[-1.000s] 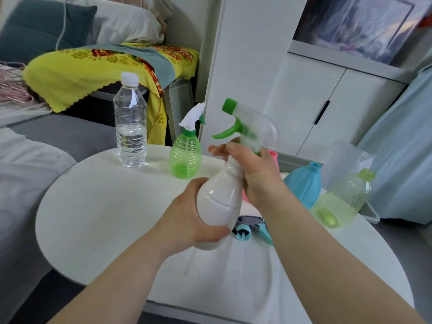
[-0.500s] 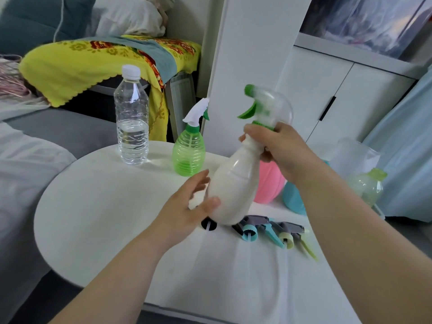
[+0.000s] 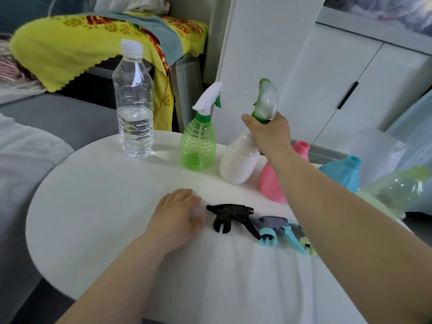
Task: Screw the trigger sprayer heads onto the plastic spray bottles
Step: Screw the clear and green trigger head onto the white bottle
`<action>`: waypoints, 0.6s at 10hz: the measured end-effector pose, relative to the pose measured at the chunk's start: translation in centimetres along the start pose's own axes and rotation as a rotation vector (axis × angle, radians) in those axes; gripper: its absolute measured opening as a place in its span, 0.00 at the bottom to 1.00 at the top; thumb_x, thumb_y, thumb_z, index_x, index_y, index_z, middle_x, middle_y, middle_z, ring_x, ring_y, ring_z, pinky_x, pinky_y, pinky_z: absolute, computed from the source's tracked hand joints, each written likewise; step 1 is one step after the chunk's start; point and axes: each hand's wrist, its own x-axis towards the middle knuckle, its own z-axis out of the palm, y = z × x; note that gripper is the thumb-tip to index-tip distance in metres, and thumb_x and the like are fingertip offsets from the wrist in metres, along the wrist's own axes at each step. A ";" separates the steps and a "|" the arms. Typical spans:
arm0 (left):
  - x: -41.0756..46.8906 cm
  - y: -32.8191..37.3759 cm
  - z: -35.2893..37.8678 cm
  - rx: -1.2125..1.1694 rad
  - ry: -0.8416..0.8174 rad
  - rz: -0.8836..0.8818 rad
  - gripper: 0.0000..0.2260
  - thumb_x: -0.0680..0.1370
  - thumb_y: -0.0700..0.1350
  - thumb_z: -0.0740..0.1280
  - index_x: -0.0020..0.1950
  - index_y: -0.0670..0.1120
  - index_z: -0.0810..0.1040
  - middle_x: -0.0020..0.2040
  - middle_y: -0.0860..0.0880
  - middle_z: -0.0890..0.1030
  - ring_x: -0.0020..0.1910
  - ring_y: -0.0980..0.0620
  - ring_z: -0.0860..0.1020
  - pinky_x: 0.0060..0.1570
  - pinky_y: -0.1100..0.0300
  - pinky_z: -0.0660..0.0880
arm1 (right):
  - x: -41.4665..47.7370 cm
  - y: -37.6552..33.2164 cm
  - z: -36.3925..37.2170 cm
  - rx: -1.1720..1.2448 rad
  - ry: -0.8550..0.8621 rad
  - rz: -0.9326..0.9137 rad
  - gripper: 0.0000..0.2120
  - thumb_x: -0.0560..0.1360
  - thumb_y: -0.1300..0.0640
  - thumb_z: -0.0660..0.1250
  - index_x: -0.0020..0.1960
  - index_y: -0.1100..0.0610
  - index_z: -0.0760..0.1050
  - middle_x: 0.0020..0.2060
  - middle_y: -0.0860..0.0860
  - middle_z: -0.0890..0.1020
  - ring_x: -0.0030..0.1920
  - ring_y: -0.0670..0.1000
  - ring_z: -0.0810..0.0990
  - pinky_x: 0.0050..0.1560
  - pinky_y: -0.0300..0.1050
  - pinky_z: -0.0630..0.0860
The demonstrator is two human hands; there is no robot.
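White spray bottle (image 3: 238, 162), held by the right hand (image 3: 271, 134) at the neck, with fingers and thumb curled round the green collar of the trigger sprayer head (image 3: 266, 101) already seated on top. Tilted, with the clear head leaning up above the grip and the round white body down and to the left of the grip, low at the white table (image 3: 93, 206); not possible to tell if the base touches the surface. Just left of the grip, a green spray bottle (image 3: 198, 146), upright, with a white sprayer head (image 3: 208, 97) on it. Further left of the grip, a clear water bottle (image 3: 134, 108) with a white cap, upright and partly filled. Below and slightly right of the grip, behind the forearm, a pink bottle (image 3: 268, 185) with open neck; further right a blue bottle (image 3: 343, 171), also open, and a pale green clear bottle (image 3: 397, 190), blurred, lying over on its side. Well below the grip, three loose heads in a row on the table: a black sprayer head (image 3: 230, 215), then a grey and teal sprayer head (image 3: 272, 226) touching it, then a yellowish sprayer head (image 3: 304, 240), partly hidden under the right forearm. Left hand (image 3: 177, 213) resting palm down on the table, below and left of the grip, fingers relaxed and holding nothing, fingertips just beside the black sprayer head.
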 end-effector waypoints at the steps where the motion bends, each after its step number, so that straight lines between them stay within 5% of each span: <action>1: 0.1 0.0 0.6 0.055 -0.009 0.007 0.23 0.75 0.52 0.61 0.69 0.52 0.61 0.75 0.52 0.56 0.74 0.54 0.51 0.71 0.58 0.45 | 0.8 0.0 0.4 -0.091 -0.047 0.006 0.15 0.68 0.48 0.69 0.49 0.55 0.70 0.41 0.50 0.76 0.47 0.55 0.77 0.52 0.53 0.76; 4: 0.4 -0.2 0.8 0.071 -0.003 0.023 0.23 0.75 0.53 0.60 0.69 0.54 0.60 0.75 0.53 0.55 0.74 0.55 0.49 0.71 0.58 0.42 | 1.4 0.8 0.9 -0.175 -0.072 0.004 0.17 0.68 0.51 0.70 0.51 0.57 0.69 0.43 0.50 0.73 0.44 0.53 0.73 0.51 0.56 0.77; 6: 0.4 -0.4 0.8 0.071 -0.008 0.032 0.23 0.75 0.54 0.60 0.69 0.54 0.60 0.75 0.53 0.55 0.74 0.55 0.49 0.71 0.58 0.43 | 1.3 1.5 1.0 -0.237 -0.109 -0.008 0.21 0.66 0.48 0.70 0.55 0.56 0.70 0.45 0.49 0.74 0.46 0.51 0.73 0.50 0.49 0.73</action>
